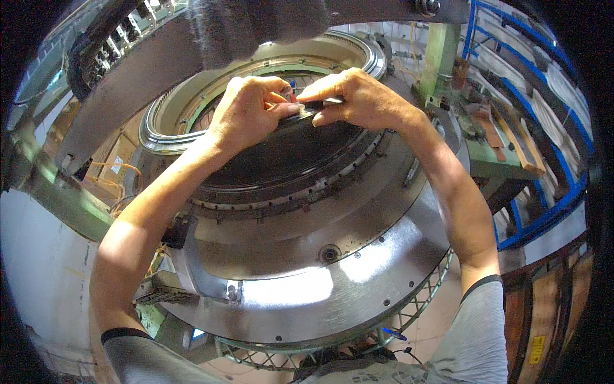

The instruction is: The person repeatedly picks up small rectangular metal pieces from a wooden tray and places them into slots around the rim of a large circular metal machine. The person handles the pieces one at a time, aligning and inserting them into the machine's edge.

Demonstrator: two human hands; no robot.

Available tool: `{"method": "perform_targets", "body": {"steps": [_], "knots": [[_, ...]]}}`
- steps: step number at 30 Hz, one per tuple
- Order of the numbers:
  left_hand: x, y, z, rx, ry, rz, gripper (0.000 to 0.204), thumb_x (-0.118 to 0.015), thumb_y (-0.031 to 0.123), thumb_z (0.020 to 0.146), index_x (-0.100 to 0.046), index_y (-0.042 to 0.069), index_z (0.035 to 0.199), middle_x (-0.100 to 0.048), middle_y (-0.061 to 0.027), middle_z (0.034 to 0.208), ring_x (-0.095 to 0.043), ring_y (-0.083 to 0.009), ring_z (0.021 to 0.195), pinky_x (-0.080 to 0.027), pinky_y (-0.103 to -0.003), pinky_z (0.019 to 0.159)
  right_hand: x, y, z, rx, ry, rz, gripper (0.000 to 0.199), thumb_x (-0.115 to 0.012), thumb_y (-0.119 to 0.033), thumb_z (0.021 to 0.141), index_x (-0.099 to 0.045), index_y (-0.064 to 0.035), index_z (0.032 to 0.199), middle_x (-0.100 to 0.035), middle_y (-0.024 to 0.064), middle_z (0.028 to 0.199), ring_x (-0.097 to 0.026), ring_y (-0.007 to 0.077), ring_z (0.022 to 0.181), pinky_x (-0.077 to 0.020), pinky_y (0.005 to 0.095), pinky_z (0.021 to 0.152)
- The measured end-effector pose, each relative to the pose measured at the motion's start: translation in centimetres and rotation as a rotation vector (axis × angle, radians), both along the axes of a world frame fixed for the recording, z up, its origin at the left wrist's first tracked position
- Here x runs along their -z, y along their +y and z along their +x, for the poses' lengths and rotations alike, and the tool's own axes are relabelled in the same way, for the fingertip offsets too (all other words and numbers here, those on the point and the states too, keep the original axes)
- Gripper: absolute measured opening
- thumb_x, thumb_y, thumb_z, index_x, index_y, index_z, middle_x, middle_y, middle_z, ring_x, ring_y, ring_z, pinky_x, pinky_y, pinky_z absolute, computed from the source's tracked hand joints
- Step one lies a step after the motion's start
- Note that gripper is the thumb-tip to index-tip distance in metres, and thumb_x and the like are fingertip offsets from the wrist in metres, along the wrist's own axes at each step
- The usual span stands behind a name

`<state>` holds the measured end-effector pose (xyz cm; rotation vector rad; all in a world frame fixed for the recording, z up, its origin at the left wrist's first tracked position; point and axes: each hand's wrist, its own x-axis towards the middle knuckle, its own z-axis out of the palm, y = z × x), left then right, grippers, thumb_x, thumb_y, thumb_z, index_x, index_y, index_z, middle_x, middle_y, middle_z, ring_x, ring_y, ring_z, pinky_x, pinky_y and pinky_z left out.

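Observation:
In the head view, both arms reach forward over a large round machine. My left hand [246, 110] is closed, its thumb and fingers pinched at the upper edge of a wide black cylindrical band [288, 157]. Facing it, my right hand [364, 101] pinches a narrow dark strip [311, 109] at the same edge between thumb and forefinger. The two sets of fingertips nearly meet. Whether the strip is part of the band, I cannot tell. Just behind the fingertips shows a small red and blue piece [292, 89], partly hidden.
A broad metal ring plate [358, 272] surrounds the band on the near side. Above hangs a dark beam [141, 96] with blurred fibres [256, 29]. On the right are a green bench [492, 160] with wooden strips and a blue rack [537, 214]. Another metal ring [167, 142] rises behind the hands.

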<state>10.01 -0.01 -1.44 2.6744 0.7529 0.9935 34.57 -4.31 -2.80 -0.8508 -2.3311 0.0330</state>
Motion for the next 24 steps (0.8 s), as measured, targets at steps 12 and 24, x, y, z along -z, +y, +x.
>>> {"method": "perform_targets", "body": {"steps": [12,24], "knots": [[0.4,0.3,1.5,-0.011,-0.019,-0.047,0.023,-0.083,0.015,0.087,-0.075,0.001,0.104,-0.079,-0.0174,0.091,-0.078,-0.0206,0.083,-0.060,-0.034,0.072,0.4,0.6,0.5,0.016,0.035,-0.014,0.039,-0.083,-0.023,0.084,-0.075,-0.0043,0.118,-0.076,0.0185,0.109,-0.073,0.0333,0.102,-0.0563,0.0420,0.090],[0.1,0.4,4.1,-0.105,0.103,0.174,0.025,-0.082,0.024,0.087,-0.076,0.001,0.097,-0.075,-0.0184,0.076,-0.076,-0.0259,0.068,-0.059,-0.037,0.064,3.5,-5.6,-0.8,0.491,0.654,-0.088,0.020,-0.073,-0.013,0.096,-0.079,0.0005,0.109,-0.079,0.0052,0.088,-0.068,0.0089,0.081,-0.0544,0.0260,0.074]]}}
